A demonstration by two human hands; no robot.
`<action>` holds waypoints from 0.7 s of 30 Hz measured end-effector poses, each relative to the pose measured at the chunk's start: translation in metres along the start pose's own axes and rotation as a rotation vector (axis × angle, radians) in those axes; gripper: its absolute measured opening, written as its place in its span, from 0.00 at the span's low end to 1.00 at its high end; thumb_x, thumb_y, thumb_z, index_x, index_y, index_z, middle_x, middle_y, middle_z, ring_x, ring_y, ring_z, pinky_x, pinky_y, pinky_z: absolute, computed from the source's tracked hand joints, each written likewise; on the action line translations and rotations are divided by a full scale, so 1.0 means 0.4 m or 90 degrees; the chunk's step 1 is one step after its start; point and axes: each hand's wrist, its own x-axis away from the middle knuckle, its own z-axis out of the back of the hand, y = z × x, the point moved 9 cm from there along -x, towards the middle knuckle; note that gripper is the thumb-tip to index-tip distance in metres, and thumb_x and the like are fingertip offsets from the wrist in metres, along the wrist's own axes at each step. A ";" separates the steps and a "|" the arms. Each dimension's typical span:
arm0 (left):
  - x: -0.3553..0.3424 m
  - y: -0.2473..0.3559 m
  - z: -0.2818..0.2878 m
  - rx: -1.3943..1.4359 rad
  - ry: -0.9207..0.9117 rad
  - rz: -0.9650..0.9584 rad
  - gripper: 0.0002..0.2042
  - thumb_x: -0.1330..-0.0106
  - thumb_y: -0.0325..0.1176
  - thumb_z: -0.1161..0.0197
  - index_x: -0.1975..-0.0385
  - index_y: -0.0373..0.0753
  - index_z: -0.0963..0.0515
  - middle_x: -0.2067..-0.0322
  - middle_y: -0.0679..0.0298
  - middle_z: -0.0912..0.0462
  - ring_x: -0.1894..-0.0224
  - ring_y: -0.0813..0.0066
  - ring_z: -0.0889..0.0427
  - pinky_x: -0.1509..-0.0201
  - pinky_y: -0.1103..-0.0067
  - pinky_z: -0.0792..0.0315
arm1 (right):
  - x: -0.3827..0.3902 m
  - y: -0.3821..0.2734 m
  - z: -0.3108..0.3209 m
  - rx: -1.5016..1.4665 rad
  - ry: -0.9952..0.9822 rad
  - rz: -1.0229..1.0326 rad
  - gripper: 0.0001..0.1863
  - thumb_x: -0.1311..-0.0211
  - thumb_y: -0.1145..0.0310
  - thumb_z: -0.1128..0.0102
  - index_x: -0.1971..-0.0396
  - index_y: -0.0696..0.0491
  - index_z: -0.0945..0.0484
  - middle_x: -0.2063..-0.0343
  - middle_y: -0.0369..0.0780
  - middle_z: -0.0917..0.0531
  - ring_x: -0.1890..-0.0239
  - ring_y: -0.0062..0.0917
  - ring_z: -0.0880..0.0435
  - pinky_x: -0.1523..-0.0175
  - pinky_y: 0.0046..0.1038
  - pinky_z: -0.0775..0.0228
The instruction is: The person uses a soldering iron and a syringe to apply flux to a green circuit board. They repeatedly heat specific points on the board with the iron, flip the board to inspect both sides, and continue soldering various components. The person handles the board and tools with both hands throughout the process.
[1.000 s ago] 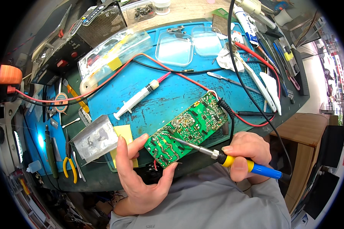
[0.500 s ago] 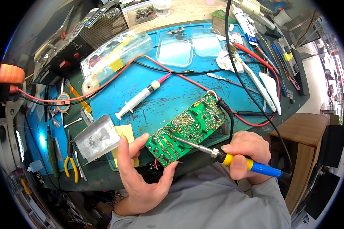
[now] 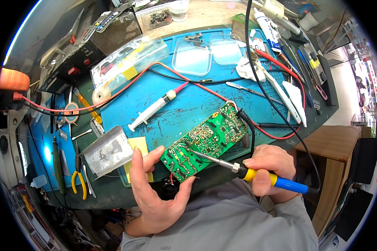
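Note:
A green circuit board (image 3: 211, 140) lies slanted at the near edge of the blue mat, its soldered side up. My left hand (image 3: 157, 192) grips the board's left end between thumb and fingers. In my right hand (image 3: 274, 167) is a soldering iron (image 3: 291, 184) with a yellow and blue handle. Its metal tip reaches over the left half of the board; whether it touches a joint I cannot tell. A black cable (image 3: 247, 119) with a ribbed sleeve joins the board's far right end.
A syringe (image 3: 155, 109) with a pink tip lies on the blue mat (image 3: 125, 104). Left of the board are a bent metal plate (image 3: 107, 152), yellow-handled pliers (image 3: 78, 184) and a yellow pad (image 3: 140, 146). Red and black test leads cross the mat. Clear plastic lids (image 3: 191, 57) lie farther back.
The view has shifted very slightly. Both hands, the board and the soldering iron keep nearly the same places.

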 end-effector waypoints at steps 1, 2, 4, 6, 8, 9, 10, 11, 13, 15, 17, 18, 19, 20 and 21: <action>0.000 0.001 0.000 -0.001 0.000 0.000 0.54 0.55 0.27 0.19 0.29 0.27 0.50 0.46 0.50 0.22 0.51 0.64 0.23 0.52 0.72 0.32 | 0.000 0.000 0.000 0.002 0.001 -0.001 0.07 0.48 0.72 0.37 0.69 0.54 0.16 0.82 0.36 0.16 0.83 0.24 0.18 0.76 0.23 0.27; -0.001 0.003 0.001 -0.003 -0.001 -0.001 0.54 0.55 0.27 0.19 0.29 0.27 0.50 0.46 0.50 0.22 0.51 0.64 0.23 0.52 0.72 0.32 | -0.001 -0.001 0.000 0.005 0.003 -0.001 0.07 0.48 0.72 0.37 0.69 0.54 0.15 0.82 0.36 0.16 0.83 0.25 0.18 0.76 0.23 0.27; 0.001 0.005 0.002 -0.004 0.000 -0.003 0.54 0.55 0.27 0.19 0.29 0.27 0.50 0.47 0.50 0.22 0.51 0.63 0.23 0.52 0.73 0.32 | 0.000 -0.004 0.000 0.005 0.005 0.004 0.07 0.48 0.72 0.38 0.69 0.54 0.16 0.82 0.36 0.16 0.83 0.24 0.18 0.76 0.23 0.27; 0.001 0.002 0.001 -0.001 0.000 -0.003 0.54 0.55 0.27 0.19 0.29 0.27 0.50 0.47 0.50 0.22 0.51 0.63 0.23 0.52 0.73 0.31 | -0.003 -0.003 -0.002 0.004 0.003 0.011 0.07 0.48 0.73 0.38 0.68 0.55 0.16 0.82 0.36 0.16 0.84 0.24 0.18 0.77 0.23 0.28; -0.002 -0.005 0.000 0.001 0.000 0.003 0.54 0.55 0.27 0.19 0.29 0.27 0.50 0.47 0.50 0.22 0.51 0.63 0.23 0.52 0.72 0.31 | -0.007 0.001 -0.007 0.002 -0.004 0.017 0.06 0.47 0.73 0.38 0.68 0.55 0.16 0.83 0.36 0.16 0.84 0.24 0.19 0.77 0.23 0.28; -0.002 -0.004 0.000 0.001 0.001 0.003 0.54 0.56 0.27 0.19 0.29 0.27 0.50 0.47 0.50 0.22 0.50 0.63 0.23 0.52 0.72 0.31 | -0.007 0.000 -0.006 0.000 -0.007 0.021 0.06 0.47 0.73 0.38 0.68 0.55 0.17 0.83 0.36 0.17 0.84 0.24 0.19 0.77 0.23 0.28; -0.002 -0.002 0.001 0.000 0.001 0.002 0.54 0.56 0.27 0.19 0.29 0.27 0.50 0.47 0.50 0.22 0.50 0.63 0.23 0.52 0.72 0.31 | -0.007 -0.001 -0.005 -0.002 -0.009 0.025 0.06 0.47 0.73 0.38 0.68 0.56 0.17 0.83 0.37 0.17 0.85 0.24 0.19 0.78 0.23 0.29; -0.001 0.000 0.001 -0.001 0.001 0.002 0.54 0.56 0.27 0.19 0.29 0.27 0.50 0.47 0.50 0.21 0.51 0.63 0.22 0.52 0.72 0.31 | -0.007 -0.002 -0.005 -0.004 -0.012 0.028 0.06 0.47 0.73 0.39 0.68 0.56 0.17 0.83 0.37 0.17 0.85 0.24 0.20 0.78 0.23 0.29; -0.001 0.003 0.001 -0.006 0.000 0.001 0.54 0.56 0.27 0.19 0.29 0.27 0.50 0.47 0.50 0.21 0.51 0.63 0.22 0.52 0.72 0.31 | -0.006 -0.006 -0.006 0.001 0.001 0.040 0.06 0.47 0.74 0.39 0.69 0.56 0.17 0.83 0.37 0.17 0.85 0.24 0.20 0.78 0.22 0.29; -0.002 0.004 0.000 -0.009 -0.001 0.002 0.54 0.56 0.27 0.19 0.29 0.27 0.50 0.47 0.50 0.21 0.51 0.63 0.22 0.52 0.72 0.31 | -0.006 -0.007 -0.006 -0.001 0.003 0.042 0.06 0.47 0.74 0.39 0.69 0.57 0.17 0.84 0.37 0.17 0.85 0.24 0.20 0.79 0.22 0.30; -0.002 0.004 0.000 -0.008 -0.001 0.000 0.54 0.56 0.27 0.19 0.29 0.27 0.50 0.47 0.50 0.21 0.51 0.63 0.22 0.52 0.72 0.31 | -0.007 -0.006 -0.006 -0.010 -0.007 0.034 0.06 0.47 0.74 0.39 0.69 0.57 0.17 0.84 0.36 0.18 0.85 0.24 0.20 0.79 0.22 0.30; -0.001 0.003 0.001 -0.009 -0.001 -0.001 0.55 0.56 0.28 0.19 0.29 0.27 0.50 0.47 0.50 0.22 0.51 0.63 0.22 0.52 0.72 0.31 | -0.007 -0.007 -0.005 -0.008 -0.003 0.037 0.06 0.47 0.74 0.39 0.69 0.57 0.17 0.84 0.36 0.18 0.86 0.24 0.20 0.79 0.22 0.30; -0.001 0.002 0.000 -0.007 -0.002 -0.002 0.54 0.56 0.28 0.19 0.29 0.27 0.50 0.47 0.50 0.22 0.51 0.63 0.22 0.52 0.72 0.31 | -0.009 -0.007 -0.005 -0.007 0.000 0.041 0.06 0.47 0.74 0.39 0.69 0.57 0.17 0.84 0.36 0.18 0.86 0.24 0.20 0.79 0.22 0.30; -0.002 0.002 0.000 -0.006 -0.002 -0.003 0.54 0.55 0.28 0.19 0.29 0.27 0.51 0.47 0.50 0.22 0.51 0.63 0.22 0.52 0.72 0.31 | -0.009 -0.007 -0.005 -0.005 0.004 0.044 0.06 0.47 0.74 0.39 0.69 0.57 0.17 0.84 0.36 0.18 0.86 0.24 0.20 0.79 0.22 0.30; -0.002 0.002 -0.001 -0.005 -0.003 -0.004 0.54 0.55 0.28 0.19 0.29 0.27 0.51 0.47 0.50 0.22 0.51 0.63 0.22 0.52 0.72 0.31 | -0.008 -0.005 -0.005 -0.009 0.006 0.038 0.06 0.47 0.74 0.39 0.69 0.57 0.17 0.84 0.36 0.18 0.85 0.24 0.20 0.79 0.22 0.30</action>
